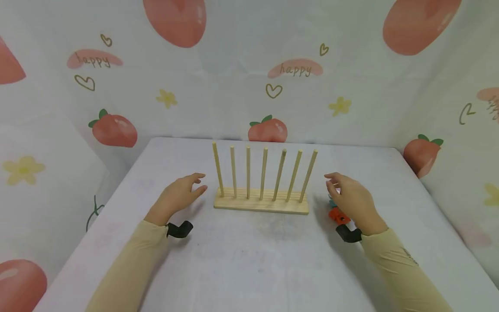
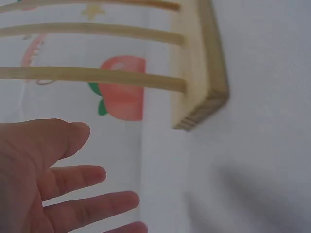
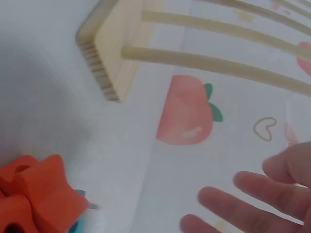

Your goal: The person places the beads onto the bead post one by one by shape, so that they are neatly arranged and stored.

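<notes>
A wooden peg rack (image 1: pixel 261 206) stands on the table, with several upright round dowels in a row along its flat base. My left hand (image 1: pixel 177 197) hovers just left of the rack, its fingers relaxed and holding nothing. On the other side, my right hand (image 1: pixel 354 200) floats over the table with loose, empty fingers. Below the right hand lie some orange pieces (image 3: pixel 46 189) with round holes, partly hidden by that hand in the head view. A teal piece (image 3: pixel 77 224) shows beside them.
White cloth covers the table (image 1: pixel 249 268). Behind it hangs a white curtain (image 1: pixel 218 86) printed with peaches, hearts and flowers. A black strap mount (image 1: pixel 180 229) sits on the left wrist, and a similar one (image 1: pixel 348 234) on the right.
</notes>
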A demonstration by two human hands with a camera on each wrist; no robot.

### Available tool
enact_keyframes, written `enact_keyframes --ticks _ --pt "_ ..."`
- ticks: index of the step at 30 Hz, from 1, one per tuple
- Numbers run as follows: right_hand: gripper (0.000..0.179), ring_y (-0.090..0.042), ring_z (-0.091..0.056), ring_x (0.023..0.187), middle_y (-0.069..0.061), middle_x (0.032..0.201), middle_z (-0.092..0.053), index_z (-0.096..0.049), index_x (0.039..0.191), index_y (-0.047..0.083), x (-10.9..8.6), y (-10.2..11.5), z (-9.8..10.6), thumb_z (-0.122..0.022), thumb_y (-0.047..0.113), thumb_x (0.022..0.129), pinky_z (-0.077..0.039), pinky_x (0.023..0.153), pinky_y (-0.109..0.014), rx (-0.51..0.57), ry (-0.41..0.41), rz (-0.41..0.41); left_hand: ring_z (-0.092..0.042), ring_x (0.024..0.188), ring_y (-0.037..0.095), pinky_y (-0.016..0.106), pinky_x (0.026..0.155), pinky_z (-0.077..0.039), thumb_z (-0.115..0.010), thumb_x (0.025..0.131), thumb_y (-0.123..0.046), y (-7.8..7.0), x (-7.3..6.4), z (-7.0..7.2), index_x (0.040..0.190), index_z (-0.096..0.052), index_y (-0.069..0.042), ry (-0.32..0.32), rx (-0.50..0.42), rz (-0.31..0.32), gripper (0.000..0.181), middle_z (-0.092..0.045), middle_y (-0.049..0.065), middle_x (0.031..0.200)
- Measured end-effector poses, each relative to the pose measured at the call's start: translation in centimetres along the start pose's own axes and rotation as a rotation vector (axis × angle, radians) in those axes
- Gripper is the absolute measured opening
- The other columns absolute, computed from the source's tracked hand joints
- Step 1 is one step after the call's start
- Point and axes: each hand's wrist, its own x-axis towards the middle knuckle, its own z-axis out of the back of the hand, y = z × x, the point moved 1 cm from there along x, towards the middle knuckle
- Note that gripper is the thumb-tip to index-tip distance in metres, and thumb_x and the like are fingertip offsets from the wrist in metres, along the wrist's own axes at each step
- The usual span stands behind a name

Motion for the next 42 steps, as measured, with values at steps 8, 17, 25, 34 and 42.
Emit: enact_keyframes --ticks 8,17,25,34,42 --pt "0.049 -0.037 -0.060 0.110 -0.022 0.126 -0.059 -0.035 0.145 0.006 -1.0 -0.7 1.5 -0.049 0.024 0.102 -0.053 0.088 -0.038 0.414 0.006 0.004 -0.054 0.123 0.035 0.055 0.099 -0.042 -0.054 0.099 -0.034 -0.2 0.1 0.8 0.147 -0.037 -0.013 0.003 -0.283 -0.014 0.055 -0.054 0.015 0.137" --pt "0.072 0.012 -0.049 0.112 -0.029 0.140 -0.041 -0.012 0.154 0.007 -2.3 -1.9 0.7 -0.054 0.000 0.096 -0.044 0.086 -0.007 0.727 0.045 0.193 -0.041 0.133 0.039 0.053 0.109 -0.033 -0.068 0.091 -0.027 -0.2 0.9 -1.5 0.152 -0.025 -0.009 0.092 -0.588 -0.041 0.077 -0.038 0.021 0.147" --pt "0.075 0.010 -0.043 0.121 -0.024 0.144 -0.038 -0.017 0.154 0.012 -3.4 -2.9 -0.3 -0.059 0.000 0.093 -0.038 0.095 -0.007 0.718 0.077 0.213 -0.035 0.136 0.043 0.054 0.111 -0.030 -0.076 0.084 -0.019 -0.2 1.4 -2.5 0.151 -0.026 -0.003 0.117 -0.666 -0.015 0.085 -0.033 0.025 0.149" --pt "0.063 0.014 -0.042 0.116 -0.028 0.138 -0.045 -0.031 0.147 0.001 -4.3 -4.0 -1.3 -0.063 0.008 0.093 -0.037 0.092 -0.004 0.572 0.109 0.183 -0.032 0.137 0.044 0.053 0.112 -0.029 -0.075 0.084 -0.015 -0.2 1.2 -2.6 0.150 -0.027 -0.001 0.151 -0.726 0.013 0.082 -0.032 0.026 0.148" --pt "0.059 -0.019 -0.053 0.119 -0.019 0.136 -0.051 -0.036 0.145 0.005 -5.2 -4.7 -1.4 -0.063 0.020 0.094 -0.038 0.090 -0.008 0.482 0.144 0.067 -0.034 0.138 0.040 0.049 0.113 -0.030 -0.077 0.083 -0.016 -0.3 1.6 -3.3 0.150 -0.030 -0.008 0.168 -0.739 0.044 0.082 -0.034 0.022 0.149"
